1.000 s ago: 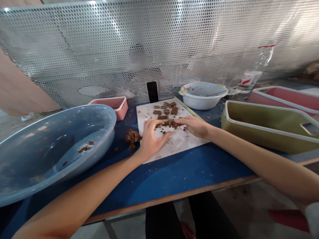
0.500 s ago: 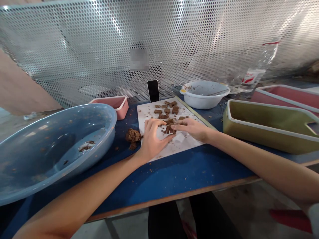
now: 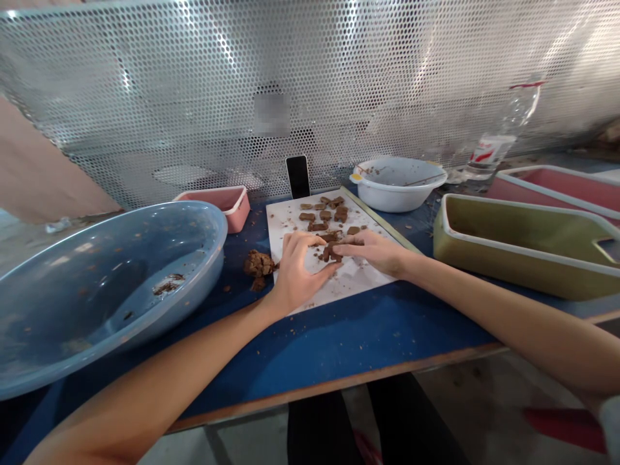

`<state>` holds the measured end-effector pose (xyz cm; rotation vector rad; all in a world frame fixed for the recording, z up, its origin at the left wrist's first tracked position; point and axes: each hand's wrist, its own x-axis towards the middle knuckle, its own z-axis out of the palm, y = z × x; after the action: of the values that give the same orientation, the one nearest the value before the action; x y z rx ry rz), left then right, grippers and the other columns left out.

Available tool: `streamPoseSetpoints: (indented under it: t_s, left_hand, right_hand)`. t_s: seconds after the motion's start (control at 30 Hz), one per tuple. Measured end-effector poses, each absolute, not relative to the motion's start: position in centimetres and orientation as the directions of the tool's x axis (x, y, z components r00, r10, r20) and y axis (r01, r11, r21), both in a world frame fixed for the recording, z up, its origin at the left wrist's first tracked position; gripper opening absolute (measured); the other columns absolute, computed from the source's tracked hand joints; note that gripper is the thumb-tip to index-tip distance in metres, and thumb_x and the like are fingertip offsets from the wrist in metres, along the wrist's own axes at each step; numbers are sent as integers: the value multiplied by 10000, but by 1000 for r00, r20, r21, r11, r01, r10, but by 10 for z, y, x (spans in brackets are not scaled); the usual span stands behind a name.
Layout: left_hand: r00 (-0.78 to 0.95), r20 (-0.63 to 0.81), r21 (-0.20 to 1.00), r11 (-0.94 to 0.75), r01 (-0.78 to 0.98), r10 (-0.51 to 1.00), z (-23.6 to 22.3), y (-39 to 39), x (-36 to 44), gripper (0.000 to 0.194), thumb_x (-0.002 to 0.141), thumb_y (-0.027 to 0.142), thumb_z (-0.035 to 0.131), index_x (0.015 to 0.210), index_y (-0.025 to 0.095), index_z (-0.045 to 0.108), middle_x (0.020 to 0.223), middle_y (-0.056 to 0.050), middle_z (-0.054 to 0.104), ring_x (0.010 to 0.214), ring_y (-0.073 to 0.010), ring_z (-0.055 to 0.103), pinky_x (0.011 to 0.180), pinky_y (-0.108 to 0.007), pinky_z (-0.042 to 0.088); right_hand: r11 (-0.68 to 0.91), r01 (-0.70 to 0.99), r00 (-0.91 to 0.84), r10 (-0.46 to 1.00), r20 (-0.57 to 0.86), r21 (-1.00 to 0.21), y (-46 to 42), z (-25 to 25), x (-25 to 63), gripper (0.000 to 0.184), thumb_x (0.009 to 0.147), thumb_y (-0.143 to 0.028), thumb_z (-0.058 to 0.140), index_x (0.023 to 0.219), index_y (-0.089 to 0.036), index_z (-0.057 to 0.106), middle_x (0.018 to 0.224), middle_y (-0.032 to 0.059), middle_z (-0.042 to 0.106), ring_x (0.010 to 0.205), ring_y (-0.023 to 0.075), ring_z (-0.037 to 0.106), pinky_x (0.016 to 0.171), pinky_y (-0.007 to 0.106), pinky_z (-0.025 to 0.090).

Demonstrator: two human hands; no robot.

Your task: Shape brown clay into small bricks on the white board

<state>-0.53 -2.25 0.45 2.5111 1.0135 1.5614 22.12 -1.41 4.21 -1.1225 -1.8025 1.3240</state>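
Left hand: the left hand [image 3: 296,271] rests palm-down on the white rectangular cutting board [image 3: 349,278], fingers curved and spread, thumb stretched right towards the other hand; fingertips press on small brown dough-like pieces [image 3: 330,250]; no full grasp is visible, only touching.
Right hand: the right hand [image 3: 375,250] lies flat and low on the same board, fingers held narrow and together, pointing left, their tips meeting the same brown pieces; whether it pinches one I cannot tell.
Between the hands: the cluster of brown pieces sits in the middle of the board, touching both sets of fingertips.
Further pieces: more short brown blocks [image 3: 323,214] lie in loose rows at the board's far end, apart from the hands.
Lump: a rough brown lump of the same material [image 3: 258,263] lies on the blue table top [image 3: 329,342], just beside the board's left edge, near the left wrist.
Crumbs: brown crumbs are scattered over board and table.
Left of the board: a large pale-blue plastic basin [image 3: 104,284] with smears inside; behind it a small pink rectangular tub [image 3: 220,201].
Behind the board: a black phone [image 3: 297,176] stands upright against the perforated metal screen [image 3: 194,97].
Right of the board: a white round bowl [image 3: 397,184], an olive-green rectangular tray [image 3: 523,245], a pink tray [image 3: 557,187] behind that, and a clear plastic bottle [image 3: 504,132].
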Motion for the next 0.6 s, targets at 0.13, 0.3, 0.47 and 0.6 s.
streamPoseSetpoints:
  t_s: [0.13, 0.3, 0.47, 0.6]
  left_hand:
    - [295, 802, 328, -796, 509, 520, 3, -22, -5, 434, 962, 588, 814, 1157, 254, 618, 1117, -76, 712, 1050, -272, 649, 955, -463, 538]
    - [298, 822, 303, -816, 493, 485, 2, -21, -5, 423, 957, 526, 843, 1178, 247, 613, 1120, -73, 704, 1062, -271, 645, 949, -450, 538]
    - [300, 816, 312, -814, 491, 494, 2, -21, -5, 424, 959, 528, 840, 1181, 246, 613, 1128, -73, 704, 1073, -271, 641, 939, -448, 543]
    - [301, 805, 322, -802, 502, 511, 2, -22, -5, 423, 966, 541, 829, 1180, 250, 608, 1127, -72, 705, 1066, -272, 641, 939, -454, 540]
  right_hand:
    - [144, 268, -448, 894, 9, -953, -14, 43, 220, 432, 872, -665, 788, 874, -238, 856, 872, 52, 786, 900, 248, 688, 791, 366, 492]
    - [136, 258, -455, 891, 4, -957, -14, 43, 221, 415, 876, -649, 796, 877, -238, 853, 923, 55, 802, 921, 249, 696, 816, 369, 494]
    - [151, 254, -469, 883, 16, -955, -14, 42, 222, 389, 893, -625, 785, 891, -241, 854, 881, 42, 786, 898, 243, 696, 823, 372, 496]
    - [160, 251, -472, 881, 24, -955, -14, 42, 222, 388, 894, -617, 787, 924, -238, 867, 915, 52, 798, 923, 252, 703, 828, 372, 504]
